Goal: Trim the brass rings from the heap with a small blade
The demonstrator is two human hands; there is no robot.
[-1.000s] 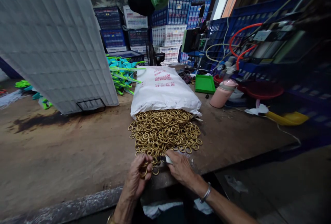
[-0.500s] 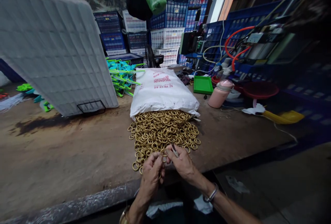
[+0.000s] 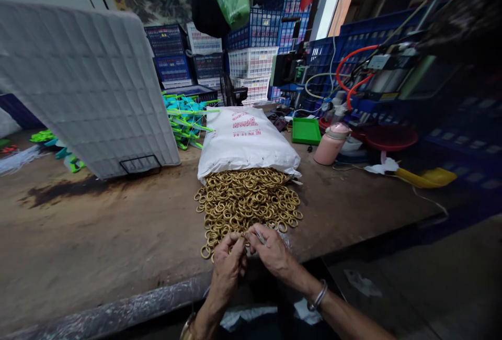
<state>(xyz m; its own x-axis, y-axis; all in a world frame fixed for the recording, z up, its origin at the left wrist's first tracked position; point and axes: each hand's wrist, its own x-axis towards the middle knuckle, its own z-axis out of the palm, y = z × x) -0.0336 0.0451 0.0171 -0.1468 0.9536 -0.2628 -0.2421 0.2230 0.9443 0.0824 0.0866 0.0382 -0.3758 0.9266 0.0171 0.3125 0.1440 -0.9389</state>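
Observation:
My left hand (image 3: 228,257) is closed in a pinch at the near edge of a heap of gold-coloured rings (image 3: 251,201). Its fingertips appear to grip one such ring, mostly hidden behind the fingers. Close against it, my right hand (image 3: 272,252) is closed too, its thumb and forefinger meeting the left fingertips. A slim metal blade-like tool (image 3: 260,236) sticks out of the right hand; its exact kind is unclear. The rings spill from the open mouth of a white woven sack (image 3: 247,144) with red print, lying on the worn table (image 3: 117,240).
On the left a white ribbed panel (image 3: 86,89) stands in a wire holder, with green and blue plastic pieces (image 3: 184,115) behind it. To the right are a green tray (image 3: 306,131), a pink bottle (image 3: 331,144), a red dish (image 3: 392,138) and a yellow scoop (image 3: 427,178).
My right hand has shifted slightly left and turned, so the metal tool lies lower, and its fingertips press closer to the left ones. The camera view has tilted up a little.

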